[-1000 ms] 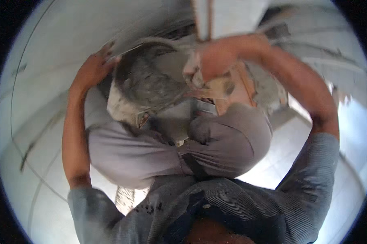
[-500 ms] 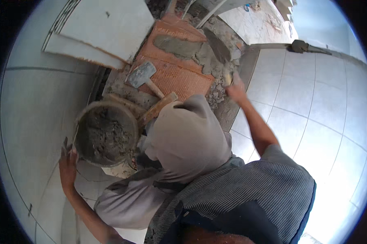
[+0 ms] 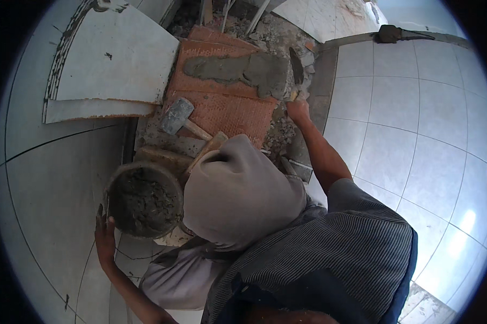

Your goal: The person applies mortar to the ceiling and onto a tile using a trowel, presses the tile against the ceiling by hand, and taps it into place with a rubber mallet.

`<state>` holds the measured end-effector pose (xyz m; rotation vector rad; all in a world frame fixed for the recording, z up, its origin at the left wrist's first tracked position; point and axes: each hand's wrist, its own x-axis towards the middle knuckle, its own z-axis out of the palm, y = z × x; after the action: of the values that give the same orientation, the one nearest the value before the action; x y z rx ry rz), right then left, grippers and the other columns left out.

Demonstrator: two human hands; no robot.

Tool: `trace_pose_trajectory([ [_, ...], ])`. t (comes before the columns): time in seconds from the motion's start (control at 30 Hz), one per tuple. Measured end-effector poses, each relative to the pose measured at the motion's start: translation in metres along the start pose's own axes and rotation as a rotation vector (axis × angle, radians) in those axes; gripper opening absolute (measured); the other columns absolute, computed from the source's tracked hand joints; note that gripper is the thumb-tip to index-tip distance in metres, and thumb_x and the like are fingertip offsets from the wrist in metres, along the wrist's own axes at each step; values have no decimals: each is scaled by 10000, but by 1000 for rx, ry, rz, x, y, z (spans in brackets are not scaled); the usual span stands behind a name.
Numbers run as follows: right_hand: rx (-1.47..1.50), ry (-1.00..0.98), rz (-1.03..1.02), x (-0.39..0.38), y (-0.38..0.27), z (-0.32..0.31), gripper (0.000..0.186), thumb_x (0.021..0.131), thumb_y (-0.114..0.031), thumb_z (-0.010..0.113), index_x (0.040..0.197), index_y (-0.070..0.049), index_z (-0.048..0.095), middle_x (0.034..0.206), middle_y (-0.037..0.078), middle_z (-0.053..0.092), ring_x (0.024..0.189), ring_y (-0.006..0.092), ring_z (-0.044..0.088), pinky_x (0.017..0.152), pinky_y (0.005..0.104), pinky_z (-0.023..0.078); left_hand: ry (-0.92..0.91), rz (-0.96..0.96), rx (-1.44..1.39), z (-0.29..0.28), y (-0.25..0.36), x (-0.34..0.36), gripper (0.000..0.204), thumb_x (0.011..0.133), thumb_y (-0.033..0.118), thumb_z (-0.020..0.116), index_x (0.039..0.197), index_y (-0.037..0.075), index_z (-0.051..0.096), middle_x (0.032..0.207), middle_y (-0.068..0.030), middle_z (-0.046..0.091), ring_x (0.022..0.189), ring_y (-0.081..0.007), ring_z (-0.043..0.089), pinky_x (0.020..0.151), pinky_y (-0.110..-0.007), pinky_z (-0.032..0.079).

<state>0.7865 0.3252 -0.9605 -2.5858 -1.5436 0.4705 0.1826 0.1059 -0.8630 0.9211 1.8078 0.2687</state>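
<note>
My right hand (image 3: 298,109) is closed round the handle of a trowel (image 3: 296,66). The blade stands nearly edge-on, just right of a patch of wet grey mortar (image 3: 238,70). That mortar lies spread over the far part of the reddish ribbed tile backs (image 3: 222,113). On the left, my left hand (image 3: 106,237) is beside a round bucket (image 3: 113,189) with mortar inside. Its fingers are stretched along the bucket's outer side, dark at the tips, and contact with the rim is unclear. A mallet (image 3: 177,115) with a grey head and wooden handle rests on the near left of the tile backs.
White boards or tiles (image 3: 114,59) with rough edges lean at the upper left. Rubble (image 3: 280,129) lies along the right side of the tile backs. Wood pieces (image 3: 165,157) lie behind the bucket. Pale floor tiles (image 3: 394,119) extend to the right, with a dark object (image 3: 389,34) at their far edge.
The trowel has come away from the mortar's right end, its blade now turned more edge-on. My left hand stays beside the bucket. The whole view has shifted slightly.
</note>
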Motion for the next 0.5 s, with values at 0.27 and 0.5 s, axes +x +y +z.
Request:
trace_pose_trajectory([
  [0.27, -206, 37, -339, 11, 22, 54, 196, 740, -158, 554, 768, 29, 607, 783, 241, 622, 786, 382, 626, 660, 451, 497, 28, -53, 41, -1, -5, 0, 667, 926, 433, 477, 1417, 23, 290, 1402, -198, 388, 1286, -286, 388, 1057, -382, 286],
  [0.5, -517, -105, -449, 64, 47, -23, 349, 749, -189, 561, 1029, 17, 583, 949, 278, 622, 869, 432, 606, 687, 467, 501, 13, -20, -55, -1, -6, -3, 641, 932, 383, 491, 1421, 25, 281, 1420, -183, 367, 1296, -281, 376, 1060, -383, 285],
])
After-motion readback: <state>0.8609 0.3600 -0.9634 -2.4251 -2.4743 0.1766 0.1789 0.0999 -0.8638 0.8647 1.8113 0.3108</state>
